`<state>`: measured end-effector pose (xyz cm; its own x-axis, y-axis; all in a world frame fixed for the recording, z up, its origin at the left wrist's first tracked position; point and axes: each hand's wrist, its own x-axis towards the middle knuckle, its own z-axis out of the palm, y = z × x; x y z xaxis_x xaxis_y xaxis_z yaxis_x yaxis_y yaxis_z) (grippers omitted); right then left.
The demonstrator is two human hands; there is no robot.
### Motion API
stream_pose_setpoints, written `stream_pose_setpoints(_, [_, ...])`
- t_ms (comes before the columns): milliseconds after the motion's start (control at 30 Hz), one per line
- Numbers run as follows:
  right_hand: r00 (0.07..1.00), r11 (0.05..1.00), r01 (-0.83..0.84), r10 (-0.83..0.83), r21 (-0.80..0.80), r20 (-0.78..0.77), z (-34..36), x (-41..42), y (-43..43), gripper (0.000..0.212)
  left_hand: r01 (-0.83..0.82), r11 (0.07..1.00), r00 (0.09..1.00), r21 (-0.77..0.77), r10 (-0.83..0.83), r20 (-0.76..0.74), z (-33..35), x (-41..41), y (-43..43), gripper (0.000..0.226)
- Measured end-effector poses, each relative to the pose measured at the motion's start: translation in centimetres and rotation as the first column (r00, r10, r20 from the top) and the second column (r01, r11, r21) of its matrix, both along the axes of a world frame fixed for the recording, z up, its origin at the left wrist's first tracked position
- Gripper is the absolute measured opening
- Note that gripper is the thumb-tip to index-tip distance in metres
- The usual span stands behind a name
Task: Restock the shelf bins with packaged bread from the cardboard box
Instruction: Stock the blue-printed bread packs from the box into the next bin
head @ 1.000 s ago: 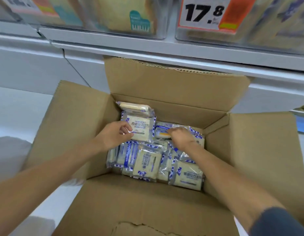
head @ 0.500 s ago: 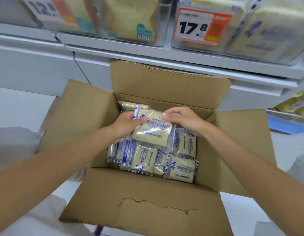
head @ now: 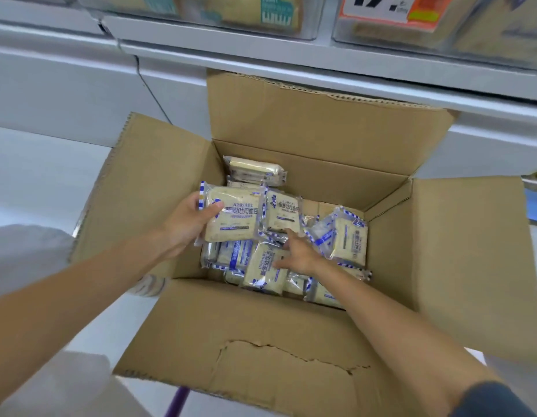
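an open brown cardboard box (head: 261, 341) sits below a pale grey shelf edge (head: 291, 58), seen from above with its flaps folded outward. inside lie many clear plastic packets of sliced white bread with blue and white striped edges, jumbled and overlapping.

the left hand (head: 189, 221) is raised over the left part of the box. its thumb lies across the front of one bread packet (head: 234, 218) and its fingers curl behind, gripping the packet by its left side with the printed face toward the camera. a second packet (head: 283, 213) overlaps its right edge; whether the left hand holds that one too cannot be told.

the right hand (head: 300, 254) reaches into the middle of the box, fingers fairly straight and spread, touching the loose packets beneath and gripping nothing. just to its right a tilted packet (head: 348, 239) stands on its edge. another lies in the far left corner.

on the shelf above, clear plastic bins (head: 246, 13) hold bread, and an orange and white price tag (head: 387, 7) is cut off at the top.
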<state>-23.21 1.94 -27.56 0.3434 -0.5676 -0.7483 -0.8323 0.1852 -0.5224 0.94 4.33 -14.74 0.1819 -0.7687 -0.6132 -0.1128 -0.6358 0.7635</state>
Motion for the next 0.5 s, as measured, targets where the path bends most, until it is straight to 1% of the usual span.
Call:
stream_pose_setpoints(33, [0.999, 0.998, -0.022, 0.02, -0.052, -0.031, -0.5, 0.2, 0.0, 0.088, -0.004, 1.0, 1.0, 0.023, 0.004, -0.002, 0.0, 0.1, 0.1, 0.027])
stream_pose_setpoints(67, [0.997, 0.996, -0.057, 0.052, -0.072, -0.058, -0.1, 0.3, -0.2, 0.06, -0.005, 0.999, 1.0, 0.033, 0.005, -0.005, 0.1, 0.2, 0.1, 0.028])
stream_pose_setpoints(100, [0.994, 0.991, -0.1, 0.096, -0.089, -0.044, 0.4, -0.1, -0.4, 0.031, 0.0, 0.999, 1.0, 0.032, 0.001, -0.011, 0.2, 0.2, 0.0, 0.029])
stream_pose_setpoints(167, [0.988, 0.985, -0.154, 0.156, -0.078, 0.019, 2.4, -1.7, -1.0, 0.033, 0.021, 1.0, 1.0, -0.005, -0.021, -0.008, 0.5, -0.1, -0.4, 0.031])
stream_pose_setpoints(200, [0.991, 0.991, -0.113, 0.118, -0.076, 0.066, 4.1, -2.7, -1.5, 0.029, 0.023, 0.999, 1.0, -0.027, -0.023, 0.002, 0.7, -0.4, -0.6, 0.032])
stream_pose_setpoints(233, [0.989, 0.997, -0.02, 0.031, -0.079, 0.145, 5.9, -3.9, -2.0, 0.021, 0.017, 0.999, 1.0, -0.051, -0.016, 0.009, 0.8, -0.7, -0.8, 0.032])
stream_pose_setpoints(267, [0.971, 0.993, 0.107, -0.093, -0.05, 0.222, 7.6, -5.2, -2.6, 0.014, 0.003, 0.997, 1.0, -0.076, -0.002, 0.014, 1.0, -1.0, -0.9, 0.031])
stream_pose_setpoints(300, [0.927, 0.97, 0.243, -0.23, -0.007, 0.295, 9.5, -6.4, -3.3, 0.013, -0.016, 0.995, 1.0, -0.095, 0.018, 0.021, 1.4, -1.5, -0.9, 0.03])
stream_pose_setpoints(333, [0.861, 0.932, 0.359, -0.349, 0.043, 0.371, 11.1, -7.4, -4.1, 0.018, -0.027, 0.993, 0.999, -0.111, 0.029, 0.022, 1.8, -1.9, -1.0, 0.03])
stream_pose_setpoints(367, [0.789, 0.894, 0.437, -0.432, 0.095, 0.437, 12.8, -8.1, -4.7, 0.027, -0.023, 0.992, 1.0, -0.127, 0.024, 0.003, 2.5, -2.5, -1.2, 0.03])
stream_pose_setpoints(400, [0.722, 0.866, 0.476, -0.485, 0.153, 0.494, 13.9, -8.6, -5.2, 0.035, -0.01, 0.99, 1.0, -0.14, 0.006, -0.028, 3.3, -3.1, -1.5, 0.03])
stream_pose_setpoints(433, [0.687, 0.853, 0.485, -0.507, 0.191, 0.52, 15.1, -8.6, -5.5, 0.039, -0.001, 0.989, 0.998, -0.145, -0.009, -0.07, 4.3, -3.9, -1.8, 0.032])
stream_pose_setpoints(467, [0.68, 0.854, 0.485, -0.505, 0.19, 0.532, 15.9, -8.2, -5.7, 0.038, 0.009, 0.99, 0.994, -0.143, -0.024, -0.104, 5.3, -4.8, -2.1, 0.038])
stream_pose_setpoints(500, [0.708, 0.868, 0.471, -0.479, 0.158, 0.518, 17.1, -7.5, -5.7, 0.033, 0.037, 0.991, 0.992, -0.13, -0.052, -0.115, 6.6, -5.8, -2.5, 0.052])
